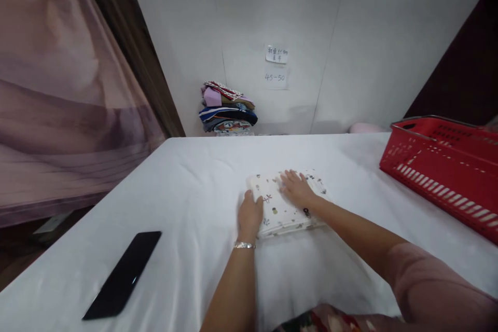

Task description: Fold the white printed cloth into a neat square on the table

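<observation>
A folded white cloth with small printed flowers (277,211) lies on the white table (194,187) in front of me. My right hand (296,187) lies flat on top of it, fingers stretched out and slightly apart. My left hand (249,216), with a silver bracelet on the wrist, rests against the cloth's left edge, its fingers curled round that edge.
A black phone (123,275) lies at the near left of the table. A red plastic basket (447,168) stands at the right edge. A stack of folded clothes (226,110) sits at the far end against the wall. A pink curtain (58,88) hangs at the left.
</observation>
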`<action>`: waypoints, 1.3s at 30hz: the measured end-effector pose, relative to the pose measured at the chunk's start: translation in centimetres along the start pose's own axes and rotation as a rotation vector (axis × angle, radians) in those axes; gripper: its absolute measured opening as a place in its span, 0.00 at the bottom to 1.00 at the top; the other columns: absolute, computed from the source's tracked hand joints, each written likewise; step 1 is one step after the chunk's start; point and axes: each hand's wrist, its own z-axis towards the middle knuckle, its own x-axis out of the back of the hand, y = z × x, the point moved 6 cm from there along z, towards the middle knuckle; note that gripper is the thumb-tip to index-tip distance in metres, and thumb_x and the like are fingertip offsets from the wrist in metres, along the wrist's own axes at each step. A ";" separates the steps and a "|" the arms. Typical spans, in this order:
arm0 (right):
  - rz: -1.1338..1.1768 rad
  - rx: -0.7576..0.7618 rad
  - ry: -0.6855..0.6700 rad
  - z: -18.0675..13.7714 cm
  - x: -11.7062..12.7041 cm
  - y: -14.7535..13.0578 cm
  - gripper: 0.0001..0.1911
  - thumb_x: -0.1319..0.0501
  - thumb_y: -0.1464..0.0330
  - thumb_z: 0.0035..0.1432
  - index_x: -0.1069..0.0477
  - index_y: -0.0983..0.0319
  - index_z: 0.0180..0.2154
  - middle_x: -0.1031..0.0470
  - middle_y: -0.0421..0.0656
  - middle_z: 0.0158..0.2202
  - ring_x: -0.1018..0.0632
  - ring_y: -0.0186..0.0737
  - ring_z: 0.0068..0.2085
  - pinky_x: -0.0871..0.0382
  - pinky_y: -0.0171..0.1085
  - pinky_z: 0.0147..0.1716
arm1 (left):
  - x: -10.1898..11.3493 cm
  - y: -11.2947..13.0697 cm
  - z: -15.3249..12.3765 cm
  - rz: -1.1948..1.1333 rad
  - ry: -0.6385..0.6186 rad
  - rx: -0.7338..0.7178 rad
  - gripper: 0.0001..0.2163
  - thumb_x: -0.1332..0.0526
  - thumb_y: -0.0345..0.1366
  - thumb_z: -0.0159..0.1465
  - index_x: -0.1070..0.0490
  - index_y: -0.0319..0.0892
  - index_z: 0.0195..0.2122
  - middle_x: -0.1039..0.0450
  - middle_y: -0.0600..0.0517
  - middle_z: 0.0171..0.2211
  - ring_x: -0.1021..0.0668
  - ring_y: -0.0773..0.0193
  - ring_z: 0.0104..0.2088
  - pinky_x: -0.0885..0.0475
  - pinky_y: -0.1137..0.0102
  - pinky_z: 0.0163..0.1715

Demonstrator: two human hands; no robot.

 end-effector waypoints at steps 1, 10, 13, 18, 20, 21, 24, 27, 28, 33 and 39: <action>-0.037 -0.039 0.021 -0.3 0.3 1.8 0.29 0.58 0.58 0.65 0.46 0.62 0.63 0.53 0.51 0.67 0.54 0.50 0.66 0.61 0.54 0.61 | 0.0 0.0 0.0 0.009 0.000 0.002 0.23 0.47 0.43 0.64 0.43 0.39 0.58 0.28 0.40 0.50 0.25 0.52 0.48 0.33 0.65 0.43; -0.092 -0.192 0.033 -0.8 -1.9 10.2 0.30 0.55 0.57 0.63 0.45 0.66 0.62 0.50 0.53 0.65 0.49 0.51 0.65 0.50 0.50 0.59 | -0.1 0.2 -0.2 0.068 0.017 -0.024 0.23 0.48 0.42 0.64 0.43 0.39 0.58 0.28 0.41 0.49 0.25 0.53 0.47 0.34 0.65 0.42; -0.078 -0.189 -0.003 -0.6 -1.5 10.0 0.29 0.54 0.57 0.63 0.43 0.65 0.61 0.49 0.52 0.65 0.48 0.50 0.65 0.48 0.49 0.58 | -0.1 0.1 -0.2 0.067 0.023 -0.022 0.23 0.48 0.43 0.64 0.43 0.39 0.58 0.28 0.41 0.49 0.25 0.53 0.46 0.34 0.65 0.42; -0.123 -0.206 0.037 -0.4 0.2 9.0 0.30 0.57 0.56 0.64 0.46 0.65 0.62 0.52 0.51 0.66 0.52 0.51 0.66 0.54 0.54 0.60 | -0.2 -0.1 -0.1 0.047 0.023 -0.020 0.23 0.48 0.43 0.64 0.43 0.39 0.59 0.29 0.41 0.50 0.25 0.53 0.47 0.34 0.65 0.42; -0.137 -0.185 0.026 -0.3 -0.2 8.4 0.30 0.58 0.56 0.64 0.47 0.65 0.62 0.52 0.51 0.66 0.52 0.50 0.66 0.55 0.53 0.60 | -0.2 -0.1 -0.1 0.043 0.024 -0.023 0.23 0.48 0.43 0.64 0.43 0.39 0.58 0.28 0.41 0.49 0.25 0.53 0.47 0.34 0.65 0.42; -0.137 -0.178 0.012 -0.3 -0.5 8.2 0.30 0.58 0.56 0.64 0.47 0.65 0.62 0.51 0.51 0.66 0.51 0.50 0.66 0.54 0.53 0.60 | -0.2 0.0 -0.1 0.044 0.024 -0.024 0.23 0.48 0.43 0.64 0.43 0.39 0.58 0.28 0.41 0.49 0.25 0.53 0.47 0.34 0.65 0.42; -0.139 -0.174 0.000 -0.3 -1.0 8.0 0.29 0.58 0.57 0.64 0.45 0.63 0.61 0.49 0.50 0.66 0.49 0.51 0.65 0.50 0.54 0.59 | -0.1 0.1 -0.2 0.055 0.020 -0.023 0.23 0.48 0.42 0.64 0.43 0.39 0.58 0.28 0.42 0.49 0.25 0.52 0.47 0.34 0.65 0.43; -0.133 -0.168 -0.018 -0.5 -0.8 7.9 0.28 0.57 0.57 0.64 0.43 0.63 0.60 0.47 0.51 0.65 0.48 0.51 0.65 0.49 0.55 0.58 | -0.2 0.2 -0.2 0.059 0.011 -0.017 0.23 0.49 0.42 0.65 0.43 0.39 0.59 0.28 0.42 0.49 0.25 0.52 0.47 0.33 0.64 0.43; -0.136 -0.164 -0.016 -0.6 -0.6 7.8 0.28 0.57 0.57 0.64 0.42 0.62 0.59 0.47 0.51 0.65 0.49 0.51 0.65 0.50 0.56 0.58 | -0.2 0.2 -0.2 0.059 0.014 -0.016 0.23 0.49 0.42 0.65 0.43 0.39 0.59 0.28 0.42 0.49 0.25 0.52 0.47 0.33 0.64 0.43; -0.136 -0.056 0.044 -1.5 -0.4 6.3 0.28 0.58 0.58 0.64 0.44 0.63 0.61 0.50 0.50 0.66 0.50 0.49 0.66 0.55 0.53 0.60 | -0.2 0.2 -0.4 0.051 0.019 -0.021 0.22 0.48 0.41 0.64 0.43 0.40 0.58 0.28 0.42 0.48 0.25 0.53 0.46 0.33 0.65 0.42; -0.047 -0.066 -0.002 -2.4 -1.4 4.4 0.28 0.58 0.58 0.64 0.43 0.61 0.61 0.48 0.50 0.65 0.48 0.51 0.65 0.55 0.55 0.60 | -0.2 0.2 -0.5 0.018 0.016 -0.024 0.21 0.47 0.41 0.64 0.42 0.40 0.57 0.27 0.41 0.48 0.24 0.54 0.46 0.33 0.66 0.41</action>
